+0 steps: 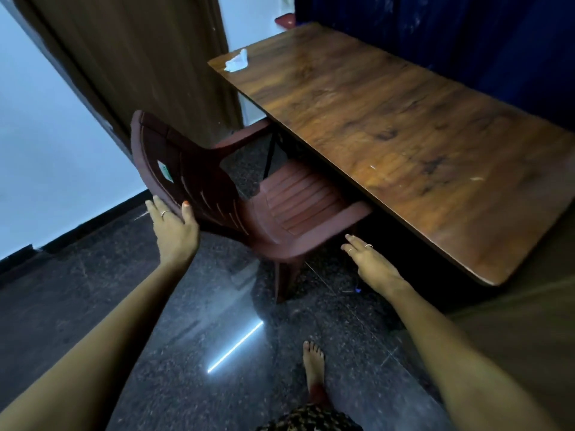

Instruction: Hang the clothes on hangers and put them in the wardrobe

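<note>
No clothes, hangers or wardrobe visible; task apparently unstarted. Left hand (174,231) gripping chair (217,194) back, centre frame; right hand (370,259) open, empty.

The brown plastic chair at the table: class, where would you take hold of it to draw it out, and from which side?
Grip the top edge of the chair backrest from behind, as the left hand is doing. The seat is tucked under the table, so the back is the exposed part. The right hand could probably steady the near armrest.
</note>
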A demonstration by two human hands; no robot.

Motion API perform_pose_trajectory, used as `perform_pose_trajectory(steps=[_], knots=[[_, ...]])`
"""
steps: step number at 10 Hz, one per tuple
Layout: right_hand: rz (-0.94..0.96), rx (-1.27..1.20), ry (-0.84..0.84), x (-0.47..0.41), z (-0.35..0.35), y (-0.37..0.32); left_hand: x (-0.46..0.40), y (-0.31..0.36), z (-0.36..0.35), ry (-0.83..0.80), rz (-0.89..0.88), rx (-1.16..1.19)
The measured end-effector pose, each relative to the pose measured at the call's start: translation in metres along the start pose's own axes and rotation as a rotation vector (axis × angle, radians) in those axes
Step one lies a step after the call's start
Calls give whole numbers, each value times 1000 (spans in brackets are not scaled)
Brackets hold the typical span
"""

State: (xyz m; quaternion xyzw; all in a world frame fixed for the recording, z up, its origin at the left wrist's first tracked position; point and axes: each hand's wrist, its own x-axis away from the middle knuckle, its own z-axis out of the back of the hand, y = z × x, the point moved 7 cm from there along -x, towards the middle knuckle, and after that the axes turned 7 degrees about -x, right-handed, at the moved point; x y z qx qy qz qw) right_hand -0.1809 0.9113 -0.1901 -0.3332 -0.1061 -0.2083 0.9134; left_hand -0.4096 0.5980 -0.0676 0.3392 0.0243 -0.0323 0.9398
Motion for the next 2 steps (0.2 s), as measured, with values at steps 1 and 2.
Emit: perform_pose_trajectory(steps=[1,2], knots=[[-63,21,94,54,-12,3,37,6,4,-36,-71,39],[-79,198,235,118,-28,-3,87,4,3,-138,-126,55]])
